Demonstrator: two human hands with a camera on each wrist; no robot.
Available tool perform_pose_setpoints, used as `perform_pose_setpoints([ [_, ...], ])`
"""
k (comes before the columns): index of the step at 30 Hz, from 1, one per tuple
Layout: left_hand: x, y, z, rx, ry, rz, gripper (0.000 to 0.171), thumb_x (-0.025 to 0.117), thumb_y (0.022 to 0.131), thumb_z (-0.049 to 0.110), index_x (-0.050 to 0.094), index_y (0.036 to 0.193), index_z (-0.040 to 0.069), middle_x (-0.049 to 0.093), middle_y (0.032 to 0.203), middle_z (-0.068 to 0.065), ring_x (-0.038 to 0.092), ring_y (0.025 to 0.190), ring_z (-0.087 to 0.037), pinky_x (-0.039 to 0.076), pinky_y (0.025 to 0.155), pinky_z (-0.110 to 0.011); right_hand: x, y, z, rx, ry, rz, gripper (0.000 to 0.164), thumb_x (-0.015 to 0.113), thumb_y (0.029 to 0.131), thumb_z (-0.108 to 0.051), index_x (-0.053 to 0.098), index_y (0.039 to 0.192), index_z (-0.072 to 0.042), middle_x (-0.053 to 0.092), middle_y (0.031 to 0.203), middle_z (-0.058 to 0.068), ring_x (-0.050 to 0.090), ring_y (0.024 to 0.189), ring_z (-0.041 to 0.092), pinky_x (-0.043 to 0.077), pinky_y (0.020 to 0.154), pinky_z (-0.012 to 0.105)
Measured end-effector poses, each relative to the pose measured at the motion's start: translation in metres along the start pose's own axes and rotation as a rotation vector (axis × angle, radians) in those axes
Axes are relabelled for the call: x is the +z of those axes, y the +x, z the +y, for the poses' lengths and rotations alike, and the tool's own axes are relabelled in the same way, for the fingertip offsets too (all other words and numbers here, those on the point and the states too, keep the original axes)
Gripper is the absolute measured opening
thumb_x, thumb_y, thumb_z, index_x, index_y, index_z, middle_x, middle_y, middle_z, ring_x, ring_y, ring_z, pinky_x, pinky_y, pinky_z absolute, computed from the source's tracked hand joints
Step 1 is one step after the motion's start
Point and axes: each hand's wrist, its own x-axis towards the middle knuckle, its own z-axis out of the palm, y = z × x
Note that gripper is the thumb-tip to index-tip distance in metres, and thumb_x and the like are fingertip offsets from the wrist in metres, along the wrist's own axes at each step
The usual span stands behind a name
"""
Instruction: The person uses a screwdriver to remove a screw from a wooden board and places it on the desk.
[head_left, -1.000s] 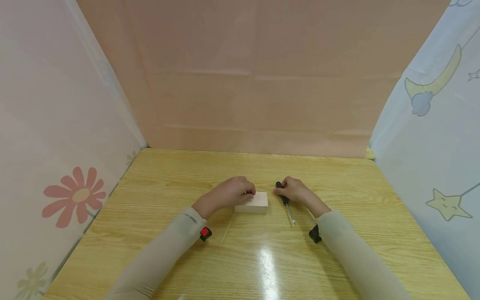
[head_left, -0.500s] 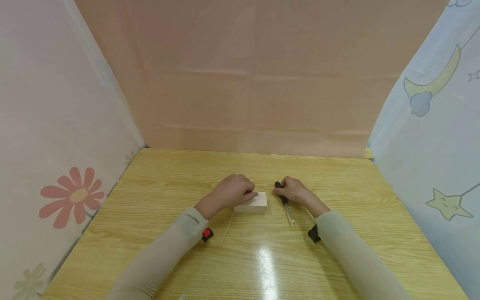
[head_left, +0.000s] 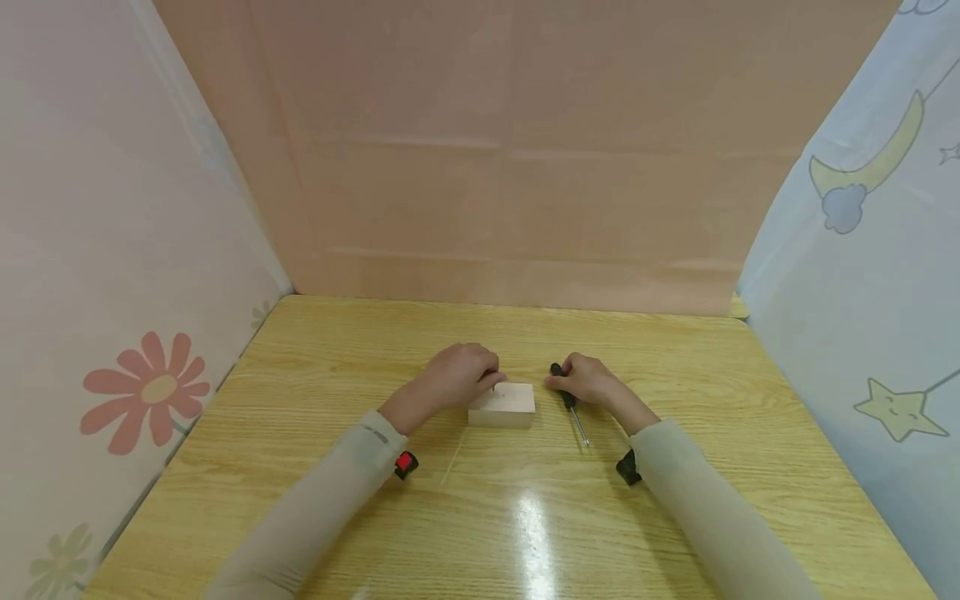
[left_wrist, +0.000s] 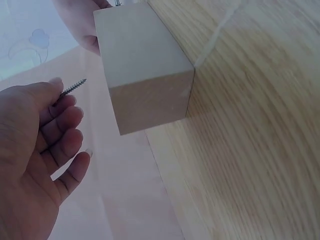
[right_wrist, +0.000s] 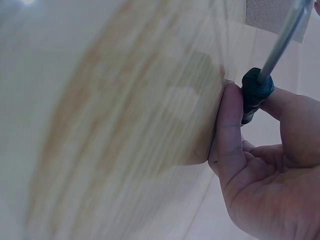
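A pale wooden block point(head_left: 501, 407) lies on the wood-grain table point(head_left: 360, 350), with a small dark mark on its top. My left hand point(head_left: 450, 379) is at the block's left rear corner. In the left wrist view its thumb and forefinger pinch a threaded screw point(left_wrist: 74, 90), the point aimed up past the block, and the other fingers are loosely curled. To the right of the block, my right hand point(head_left: 591, 380) grips the black handle of a screwdriver point(right_wrist: 256, 90). Its metal shaft slants toward the front of the table, away from the block.
A thin pale line point(head_left: 453, 458) runs on the table in front of the block. Black wrist-worn devices, one with a red patch point(head_left: 405, 462), show below both wrists. A pinkish backdrop point(head_left: 495, 208) hangs at the back, with patterned cloths point(head_left: 847, 375) at the sides.
My left hand has drawn slightly back and left from above the block, so more of the block's top shows. The right hand and screwdriver have stayed in place.
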Motion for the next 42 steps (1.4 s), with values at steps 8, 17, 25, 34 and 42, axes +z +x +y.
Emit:
perform_pose_setpoints([
  [8,-0.008,-0.008,-0.007,-0.038,-0.021,-0.041,0.023,0.063,0.102,0.032,0.072,0.091,0.014,0.066,0.083,0.006,0.056,0.07,-0.007,0.049,0.064,-0.022,0.002,-0.001,-0.001,0.005,0.02,0.001,0.048,0.067,0.098,-0.041,0.054,0.115,0.002,0.062,0.106,0.017,0.056,0.079,0.023,0.046,0.066,0.03],
  [17,-0.013,-0.022,-0.019,-0.083,-0.073,-0.074,0.03,0.058,0.104,0.034,0.059,0.08,0.017,0.052,0.069,0.006,0.043,0.061,-0.007,0.04,0.057,-0.023,0.003,-0.003,-0.004,0.013,0.015,0.01,0.044,0.068,0.098,-0.039,0.053,0.111,0.001,0.061,0.101,0.016,0.056,0.074,0.022,0.047,0.063,0.03],
  [25,-0.015,-0.035,-0.035,-0.128,-0.117,-0.145,0.031,0.055,0.106,0.032,0.059,0.082,0.014,0.05,0.066,0.005,0.04,0.058,-0.008,0.038,0.057,-0.024,0.001,-0.005,-0.01,0.002,-0.056,0.022,0.043,0.069,0.097,-0.04,0.053,0.105,-0.001,0.06,0.094,0.013,0.054,0.074,0.021,0.043,0.063,0.029],
  [34,-0.011,-0.04,-0.053,-0.209,-0.232,-0.29,0.028,0.053,0.107,0.031,0.066,0.092,0.012,0.055,0.072,0.003,0.044,0.061,-0.009,0.04,0.058,-0.025,0.001,-0.004,-0.012,0.005,-0.097,0.017,0.042,0.068,0.097,-0.042,0.051,0.101,-0.003,0.058,0.087,0.01,0.053,0.071,0.021,0.042,0.061,0.03],
  [42,-0.002,-0.044,-0.07,-0.27,-0.283,-0.395,0.031,0.053,0.107,0.029,0.063,0.086,0.008,0.044,0.068,0.003,0.039,0.06,-0.011,0.035,0.058,-0.026,0.004,-0.004,-0.015,0.023,-0.064,0.0,0.045,0.067,0.098,-0.04,0.055,0.108,0.002,0.061,0.094,0.013,0.057,0.069,0.019,0.046,0.062,0.029],
])
